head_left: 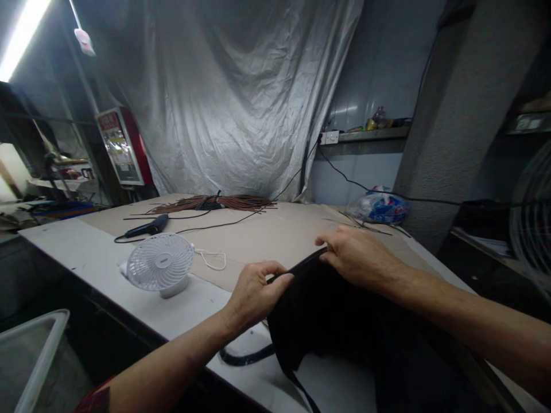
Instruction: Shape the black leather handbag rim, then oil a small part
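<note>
A black fabric piece [327, 321] lies over the near edge of the table, with a thin strap hanging off below. My left hand [253, 292] pinches the fabric's top edge at its left end, fingers curled shut on it. At the right end of that edge, my right hand [357, 255] grips the same fabric, fingers bent over it. The two hands hold the edge taut between them, a hand's width apart.
A small white desk fan [161, 265] stands left of my hands with a white cord. Farther back lie a dark handheld tool [146, 228], a bundle of brown strips [215, 202] and a plastic bag [379, 207]. A white bin [30, 355] sits below left.
</note>
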`<state>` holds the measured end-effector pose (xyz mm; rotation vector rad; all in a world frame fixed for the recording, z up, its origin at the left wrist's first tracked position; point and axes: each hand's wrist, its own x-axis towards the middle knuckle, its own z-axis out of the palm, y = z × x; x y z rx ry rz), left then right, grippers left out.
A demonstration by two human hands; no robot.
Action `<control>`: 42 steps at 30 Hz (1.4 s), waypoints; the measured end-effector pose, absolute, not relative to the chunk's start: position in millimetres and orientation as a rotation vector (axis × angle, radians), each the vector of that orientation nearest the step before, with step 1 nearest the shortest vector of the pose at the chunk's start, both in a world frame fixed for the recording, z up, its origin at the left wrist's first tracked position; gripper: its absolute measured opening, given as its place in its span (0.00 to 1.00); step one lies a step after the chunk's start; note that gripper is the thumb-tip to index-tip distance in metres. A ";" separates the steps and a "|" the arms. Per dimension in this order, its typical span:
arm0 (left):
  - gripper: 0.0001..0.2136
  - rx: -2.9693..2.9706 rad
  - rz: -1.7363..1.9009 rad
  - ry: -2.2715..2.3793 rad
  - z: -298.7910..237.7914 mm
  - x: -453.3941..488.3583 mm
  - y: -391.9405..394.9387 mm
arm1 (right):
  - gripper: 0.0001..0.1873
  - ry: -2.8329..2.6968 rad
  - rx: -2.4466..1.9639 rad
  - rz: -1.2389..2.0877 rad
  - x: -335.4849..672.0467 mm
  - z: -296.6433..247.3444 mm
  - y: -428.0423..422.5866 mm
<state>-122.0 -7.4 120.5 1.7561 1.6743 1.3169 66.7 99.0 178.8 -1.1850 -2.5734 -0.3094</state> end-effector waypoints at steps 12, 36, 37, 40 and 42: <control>0.10 1.787 1.304 1.695 122.7 -120.6 -7.7 | 0.10 -2.673 -1.065 -0.451 60.5 178.9 103.6; 0.12 1.774 1.234 1.740 119.9 -119.3 -1.4 | 0.07 -2.757 -1.020 -0.295 73.7 182.9 103.0; 0.12 1.776 1.230 1.736 119.3 -118.9 -1.1 | 0.07 -2.746 -1.020 -0.284 73.8 182.4 103.0; 0.12 1.787 1.225 1.725 117.9 -117.3 -2.3 | 0.07 -2.712 -1.022 -0.272 74.8 179.7 103.4; 0.12 1.782 1.225 1.719 117.6 -117.0 -4.3 | 0.07 -2.696 -1.024 -0.271 75.4 178.1 103.8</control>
